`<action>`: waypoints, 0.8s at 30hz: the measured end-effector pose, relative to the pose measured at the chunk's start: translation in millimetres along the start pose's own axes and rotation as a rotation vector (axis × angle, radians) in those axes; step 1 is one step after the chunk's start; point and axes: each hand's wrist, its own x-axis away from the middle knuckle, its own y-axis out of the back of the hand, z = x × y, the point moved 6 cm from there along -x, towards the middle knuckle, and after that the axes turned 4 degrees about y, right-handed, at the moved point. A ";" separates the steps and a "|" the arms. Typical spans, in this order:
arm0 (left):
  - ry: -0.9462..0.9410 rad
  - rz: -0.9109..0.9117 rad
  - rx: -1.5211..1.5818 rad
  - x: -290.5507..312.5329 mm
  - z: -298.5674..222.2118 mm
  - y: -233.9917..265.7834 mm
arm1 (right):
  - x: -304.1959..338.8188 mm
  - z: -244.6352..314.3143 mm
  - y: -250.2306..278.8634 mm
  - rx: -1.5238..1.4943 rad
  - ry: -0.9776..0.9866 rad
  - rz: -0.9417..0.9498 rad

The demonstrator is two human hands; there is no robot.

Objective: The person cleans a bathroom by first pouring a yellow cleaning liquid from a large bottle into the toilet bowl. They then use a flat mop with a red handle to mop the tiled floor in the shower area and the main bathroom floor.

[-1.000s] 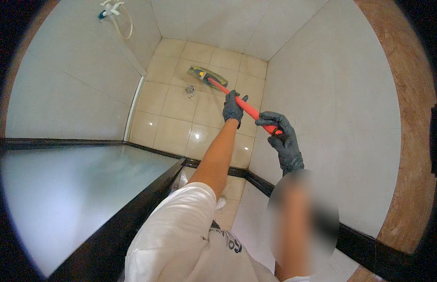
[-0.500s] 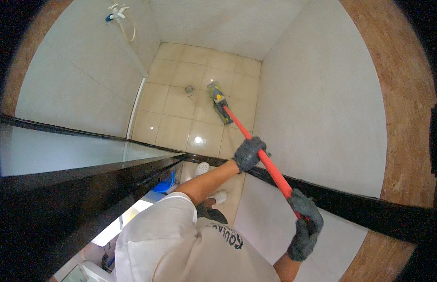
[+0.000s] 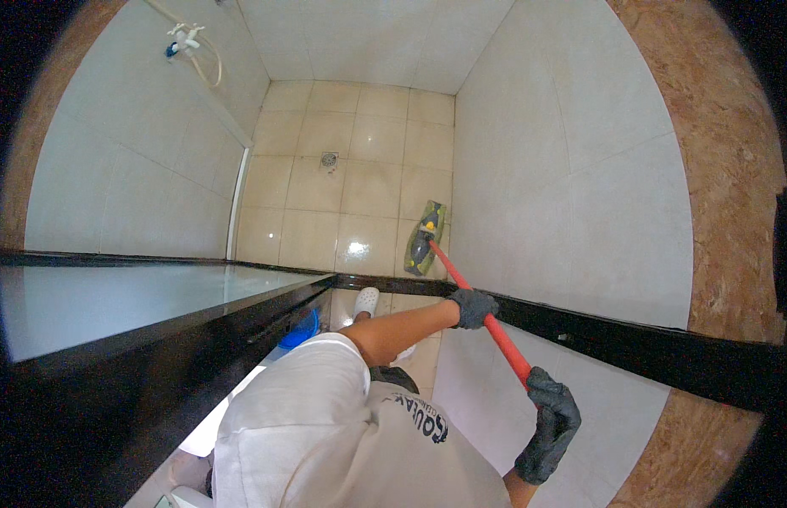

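A flat mop (image 3: 427, 238) with a red pole and a grey and green head lies against the beige tiled floor (image 3: 370, 182), close to the right wall and the doorway's dark sill. My left hand (image 3: 474, 308), in a dark grey glove, is wrapped round the middle of the red pole. Further up, my right hand (image 3: 552, 411), gloved the same way, is closed round the pole's top end. The pole slants from the mop head toward the lower right.
A round floor drain (image 3: 329, 159) sits left of the mop. White tiled walls (image 3: 571, 169) enclose the shower, with a tap and hose (image 3: 184, 38) on the left one. A dark-framed glass door (image 3: 131, 300) stands at left. Behind it is a blue container (image 3: 302, 328). My white clog (image 3: 367, 300) is by the sill.
The mop head has come nearer, moving right toward the wall and sill, and has turned. My left hand has drawn back along with the pole; my right hand has dropped slightly.
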 end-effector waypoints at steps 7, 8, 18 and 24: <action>0.000 0.013 -0.023 -7.1 49.5 19.0 | -26.3 -23.8 -31.2 -0.092 0.108 0.077; -0.006 0.007 -0.091 -4.4 57.0 26.9 | -29.2 -31.0 -36.5 -0.099 0.138 0.112; 0.231 -0.052 -0.211 5.9 156.9 74.6 | -69.8 -61.1 -101.4 -0.272 0.147 0.263; 0.283 -0.021 -0.316 3.4 191.0 73.3 | -80.9 -105.9 -111.9 -0.398 0.056 0.364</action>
